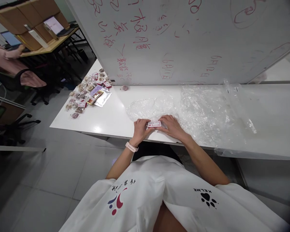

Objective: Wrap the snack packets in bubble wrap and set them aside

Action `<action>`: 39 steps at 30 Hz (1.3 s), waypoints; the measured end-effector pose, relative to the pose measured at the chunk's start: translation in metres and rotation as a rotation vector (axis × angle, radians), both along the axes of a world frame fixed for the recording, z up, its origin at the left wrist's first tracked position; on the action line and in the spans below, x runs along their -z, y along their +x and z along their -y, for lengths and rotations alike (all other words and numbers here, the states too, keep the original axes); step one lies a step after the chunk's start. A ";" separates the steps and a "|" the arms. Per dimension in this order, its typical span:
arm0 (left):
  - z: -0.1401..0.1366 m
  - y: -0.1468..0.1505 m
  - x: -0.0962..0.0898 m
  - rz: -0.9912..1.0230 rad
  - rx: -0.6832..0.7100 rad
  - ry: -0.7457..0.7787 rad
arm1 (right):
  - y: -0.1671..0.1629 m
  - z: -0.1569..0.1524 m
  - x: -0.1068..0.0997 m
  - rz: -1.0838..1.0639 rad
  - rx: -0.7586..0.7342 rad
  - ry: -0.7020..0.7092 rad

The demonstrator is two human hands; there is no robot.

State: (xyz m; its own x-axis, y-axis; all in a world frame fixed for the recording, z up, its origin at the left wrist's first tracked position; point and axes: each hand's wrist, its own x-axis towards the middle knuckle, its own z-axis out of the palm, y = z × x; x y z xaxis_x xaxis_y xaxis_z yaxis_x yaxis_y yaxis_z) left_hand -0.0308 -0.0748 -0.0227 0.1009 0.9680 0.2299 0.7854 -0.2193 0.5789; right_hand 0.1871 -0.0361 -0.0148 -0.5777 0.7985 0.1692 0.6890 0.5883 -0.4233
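Between my two hands, close to the table's front edge, is a small clear packet with a red-bordered white label [154,124]. My left hand [142,129] grips its left end, fingers curled and thumb along the near side. On the opposite end, my right hand [170,126] holds it in the same way. What lies inside the packet is too small to make out. Just beyond my hands, crumpled clear plastic wrap [149,106] covers part of the tabletop.
A heap of small wrapped packets [83,95] lies on the white table's [120,119] left end, with a silver pouch [103,98]. One packet [125,88] sits apart near the whiteboard [174,42]. Clear plastic bags [207,116] spread rightward. A seated person [12,64] is at far left.
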 end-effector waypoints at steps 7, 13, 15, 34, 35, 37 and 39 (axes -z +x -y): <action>0.041 0.018 -0.005 0.107 -0.184 0.090 | -0.005 0.020 0.016 -0.058 0.089 0.134; 0.063 0.005 -0.011 0.846 -0.645 0.010 | -0.004 0.019 0.023 -0.077 0.093 0.158; 0.066 0.004 -0.014 0.882 -0.623 0.006 | -0.003 0.019 0.022 -0.060 0.079 0.161; -0.040 0.004 -0.023 -0.252 -0.065 -0.064 | -0.032 -0.026 -0.015 0.007 0.178 0.259; -0.045 0.005 -0.025 -0.274 -0.083 -0.095 | -0.033 -0.025 -0.012 -0.025 0.132 0.281; -0.052 0.006 -0.027 -0.288 -0.093 -0.127 | -0.033 -0.022 -0.004 -0.063 0.020 0.283; -0.057 0.008 -0.028 -0.277 -0.095 -0.122 | -0.034 -0.021 0.004 -0.075 -0.049 0.258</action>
